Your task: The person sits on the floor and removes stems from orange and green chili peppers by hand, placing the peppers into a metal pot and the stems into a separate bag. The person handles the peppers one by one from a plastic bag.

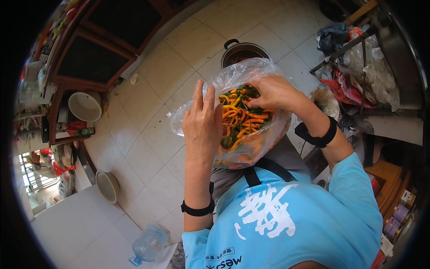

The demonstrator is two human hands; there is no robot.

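A clear plastic bag (248, 158) full of orange and yellow chili peppers (255, 116) with green stems and leaves rests on my lap, its mouth spread wide. My left hand (203, 116) is at the bag's left rim, fingers pointing up and apart, with nothing visible in them. From the right, my right hand (273, 92) reaches over the rim into the bag. Its thumb lies over the peppers, while the fingertips are partly hidden, so I cannot tell whether they pinch one. Just beyond the bag, a metal pot (248, 50) with a black handle stands on the floor, partly covered by the plastic.
Pale floor tiles (151, 134) stretch ahead and left. A white basin (85, 106) sits by a wooden cabinet (94, 60), another basin (107, 186) nearer. A large plastic water bottle (151, 242) is at lower left. Plastic bags (369, 64) crowd a rack on the right.
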